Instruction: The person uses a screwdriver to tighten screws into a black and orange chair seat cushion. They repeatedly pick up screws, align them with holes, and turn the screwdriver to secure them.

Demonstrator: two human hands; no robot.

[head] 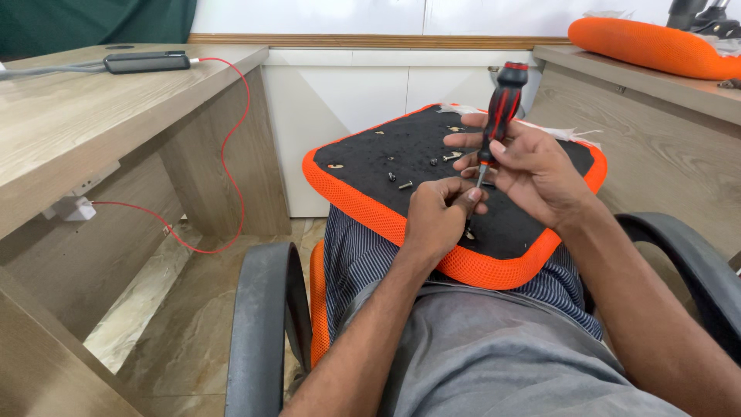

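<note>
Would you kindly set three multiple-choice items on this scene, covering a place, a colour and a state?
1. Where does the pad rest?
A. on the lap
B. on the floor
C. on the left desk

2. What colour is the pad's rim?
A. blue
B. orange
C. white

3. How does the right hand hold the screwdriver?
A. flat
B. tip up
C. upright, tip down

A: the pad lies across the striped trousers.
B: its mesh edge is orange.
C: the handle points up, with the tip by the left hand.

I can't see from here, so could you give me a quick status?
Right hand grips screwdriver upright. Left hand pinches at its tip. Loose screws on seat pad.
</note>
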